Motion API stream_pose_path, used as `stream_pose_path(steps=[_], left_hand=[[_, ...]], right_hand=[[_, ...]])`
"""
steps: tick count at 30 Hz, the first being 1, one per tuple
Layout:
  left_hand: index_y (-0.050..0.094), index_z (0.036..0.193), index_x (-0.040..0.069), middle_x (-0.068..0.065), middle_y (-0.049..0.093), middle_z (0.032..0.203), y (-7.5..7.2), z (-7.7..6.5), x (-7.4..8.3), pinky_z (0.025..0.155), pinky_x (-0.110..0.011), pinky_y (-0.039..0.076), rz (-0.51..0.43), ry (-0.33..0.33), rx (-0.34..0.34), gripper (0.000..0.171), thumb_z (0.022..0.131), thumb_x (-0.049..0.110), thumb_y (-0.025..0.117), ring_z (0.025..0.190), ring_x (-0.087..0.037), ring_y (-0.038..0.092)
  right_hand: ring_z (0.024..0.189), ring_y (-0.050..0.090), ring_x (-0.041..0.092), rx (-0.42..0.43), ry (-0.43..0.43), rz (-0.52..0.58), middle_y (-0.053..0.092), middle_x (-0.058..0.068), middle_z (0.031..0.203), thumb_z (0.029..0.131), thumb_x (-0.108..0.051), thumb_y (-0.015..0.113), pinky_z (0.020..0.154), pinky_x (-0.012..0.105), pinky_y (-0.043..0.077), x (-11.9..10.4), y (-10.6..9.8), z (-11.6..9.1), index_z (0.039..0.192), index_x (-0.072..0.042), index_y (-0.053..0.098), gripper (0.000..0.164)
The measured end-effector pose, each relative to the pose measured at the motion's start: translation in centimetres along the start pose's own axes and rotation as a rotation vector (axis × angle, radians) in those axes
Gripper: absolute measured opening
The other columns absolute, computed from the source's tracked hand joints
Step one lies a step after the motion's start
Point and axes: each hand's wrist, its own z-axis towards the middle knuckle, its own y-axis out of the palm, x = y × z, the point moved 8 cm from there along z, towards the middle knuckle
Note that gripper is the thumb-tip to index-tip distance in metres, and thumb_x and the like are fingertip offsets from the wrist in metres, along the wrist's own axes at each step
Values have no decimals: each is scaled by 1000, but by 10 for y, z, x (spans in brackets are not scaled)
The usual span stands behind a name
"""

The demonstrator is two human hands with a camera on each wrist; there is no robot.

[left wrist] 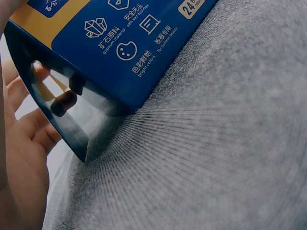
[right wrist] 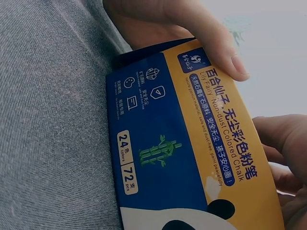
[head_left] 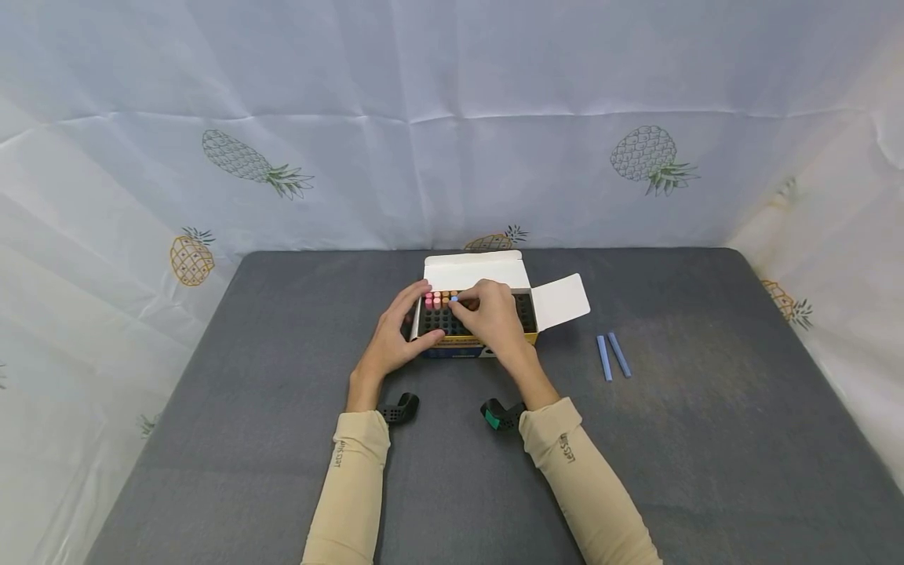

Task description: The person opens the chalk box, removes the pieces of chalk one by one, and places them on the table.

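Observation:
A chalk box [head_left: 459, 351] stands with its lid up at the back middle of the table, its printed front plain in the right wrist view. Inside is a black holder with round holes, where pink, orange and brown chalks [head_left: 433, 301] stand at the left. My left hand [head_left: 390, 336] grips the box's left end, thumb [right wrist: 229, 60] on the front top edge and fingers toward the back. Between thumb and forefinger, my right hand [head_left: 493, 312] pinches a blue chalk [head_left: 454, 299] over the holder. That hand hides the holder's middle.
Two blue chalk sticks [head_left: 604, 359] lie side by side on the grey table [head_left: 678, 455], right of the box. The box's white lid [head_left: 476, 271] stands up behind, and a side flap [head_left: 560, 302] sticks out right. A pineapple-print curtain [head_left: 452, 141] hangs behind the table.

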Motion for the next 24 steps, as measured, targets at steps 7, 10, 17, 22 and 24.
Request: stream_pose_path(steps=[7,10,17,22,24], left_hand=[[44,156,19,-4,37,165,0,1,0,96,-55,47,3,-7,0,89,87,72,65,143,-31,46],[44,156,20,-5,37,165,-1,1,0,96,-56,47,7,-2,0,86,88,67,68,143,-31,46],[44,156,20,-5,37,165,-1,-1,0,99,-59,47,3,-8,1,83,88,60,71,145,-31,45],[44,156,21,-6,37,165,0,-1,-1,100,-60,46,1,-13,-1,84,88,63,71,147,-31,43],[44,156,21,-6,37,165,0,-1,-1,100,-60,46,0,-13,0,85,87,64,70,147,-31,43]], right_hand=[[72,68,25,53,-53,27,72,14,83,91,-10,75,67,37,55,-4,-4,-2,93,0,82,12],[73,68,26,94,-62,61,71,16,85,92,-10,74,68,38,57,-5,-7,-1,95,0,82,13],[70,70,27,155,-40,115,70,17,86,93,-16,75,67,37,58,-4,-9,3,101,2,81,20],[72,70,28,130,-13,110,71,18,87,91,-15,77,68,39,58,-1,-5,4,102,3,80,22],[74,70,28,114,-2,115,71,18,88,90,-16,78,68,40,58,0,-3,4,102,3,80,22]])
